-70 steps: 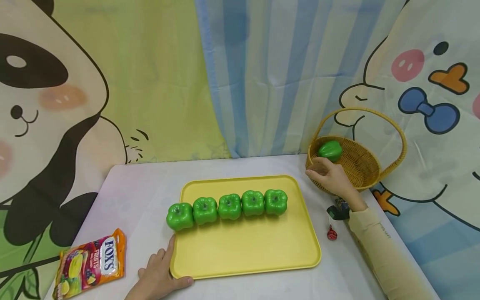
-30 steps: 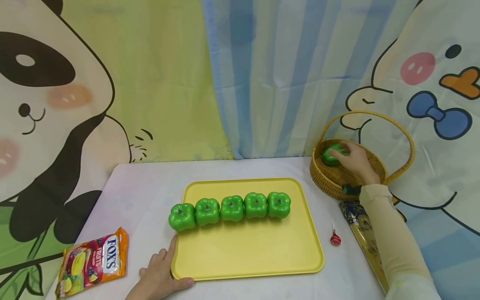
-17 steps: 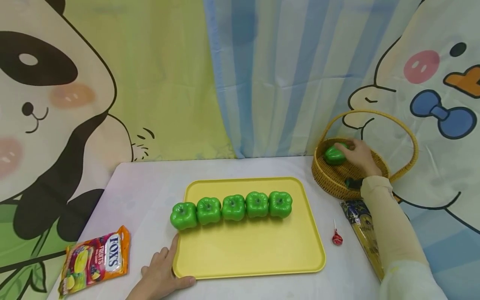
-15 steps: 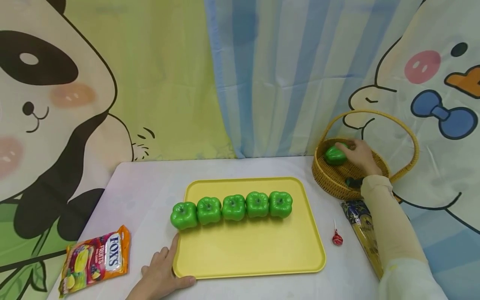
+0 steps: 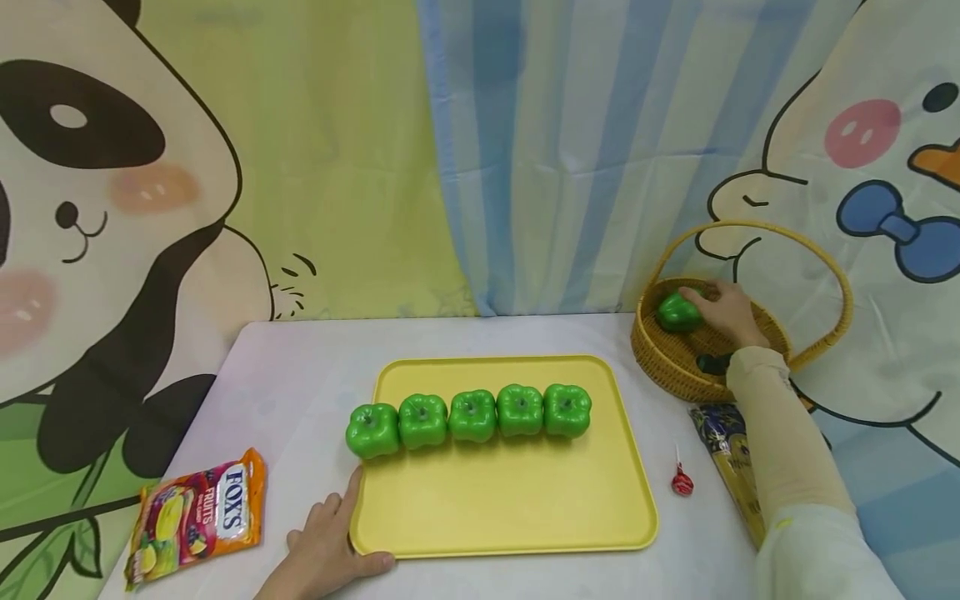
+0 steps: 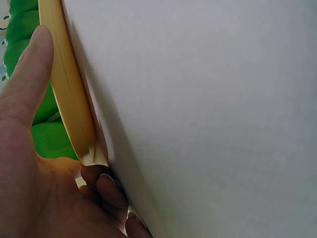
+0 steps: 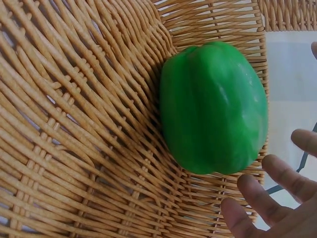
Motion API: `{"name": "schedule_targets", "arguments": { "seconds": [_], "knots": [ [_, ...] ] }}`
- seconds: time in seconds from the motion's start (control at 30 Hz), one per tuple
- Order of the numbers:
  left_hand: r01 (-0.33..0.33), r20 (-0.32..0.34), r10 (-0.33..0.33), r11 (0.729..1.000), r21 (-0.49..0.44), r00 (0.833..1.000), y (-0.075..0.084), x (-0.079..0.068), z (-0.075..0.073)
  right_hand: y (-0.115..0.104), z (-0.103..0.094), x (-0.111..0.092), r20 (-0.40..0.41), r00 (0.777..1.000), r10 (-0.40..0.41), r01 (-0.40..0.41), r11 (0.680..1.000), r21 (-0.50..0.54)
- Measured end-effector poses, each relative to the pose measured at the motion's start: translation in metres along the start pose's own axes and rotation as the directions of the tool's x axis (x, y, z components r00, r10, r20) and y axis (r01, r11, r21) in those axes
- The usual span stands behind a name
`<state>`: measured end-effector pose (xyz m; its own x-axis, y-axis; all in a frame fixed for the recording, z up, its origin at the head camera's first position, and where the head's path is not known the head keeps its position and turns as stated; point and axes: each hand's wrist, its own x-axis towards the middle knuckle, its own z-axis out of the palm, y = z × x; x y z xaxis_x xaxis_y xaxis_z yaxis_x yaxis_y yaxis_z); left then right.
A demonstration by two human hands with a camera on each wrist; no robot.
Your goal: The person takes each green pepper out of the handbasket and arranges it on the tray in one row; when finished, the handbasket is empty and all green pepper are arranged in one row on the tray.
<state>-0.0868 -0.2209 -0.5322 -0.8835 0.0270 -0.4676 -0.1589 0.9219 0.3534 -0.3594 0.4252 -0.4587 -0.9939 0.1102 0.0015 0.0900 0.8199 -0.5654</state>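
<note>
My left hand [image 5: 326, 533] rests at the near left corner of a yellow tray [image 5: 510, 508], thumb along the front edge and index finger along the left side. In the left wrist view the thumb [image 6: 29, 74] lies straight against the tray's rim [image 6: 69, 89]; other fingers bend below the corner. A row of several green bell peppers [image 5: 472, 415] crosses the tray, the leftmost overlapping its left edge. My right hand [image 5: 727, 312] reaches into a wicker basket [image 5: 667, 371] beside another green bell pepper [image 7: 213, 109]. Its spread fingers [image 7: 262, 198] stand slightly apart from the pepper in the right wrist view.
A bag of Fox's fruit candy [image 5: 198, 517] lies at the left of the white table [image 5: 300, 375]. Right of the tray are a red lollipop [image 5: 682, 481] and a gold-and-dark packet [image 5: 731, 467], partly beneath the right sleeve. The basket's tall handle [image 5: 840, 283] arches up.
My right hand has moved from the basket's near rim to the pepper inside, then stayed there. The left hand keeps its place at the tray corner. The head view has shifted slightly.
</note>
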Motion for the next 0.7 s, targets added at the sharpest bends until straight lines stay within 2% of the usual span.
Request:
{"name": "schedule_targets", "arguments": {
  "seconds": [0.3,0.53,0.7],
  "knots": [
    [0.004,-0.003,-0.004,1.0,-0.006,1.0,0.0,-0.001,0.001,0.005,0.005,0.007,0.002,0.999,-0.035,0.035,0.999,0.006],
    [-0.004,-0.013,0.005,1.0,0.005,1.0,0.0,-0.002,0.001,0.009,0.008,0.009,0.051,0.998,-0.042,0.044,0.999,-0.029],
    [-0.005,-0.021,0.005,1.0,0.004,1.0,0.001,-0.001,0.001,0.016,0.01,0.01,0.089,0.996,-0.028,0.029,0.999,-0.015]
  ]
}}
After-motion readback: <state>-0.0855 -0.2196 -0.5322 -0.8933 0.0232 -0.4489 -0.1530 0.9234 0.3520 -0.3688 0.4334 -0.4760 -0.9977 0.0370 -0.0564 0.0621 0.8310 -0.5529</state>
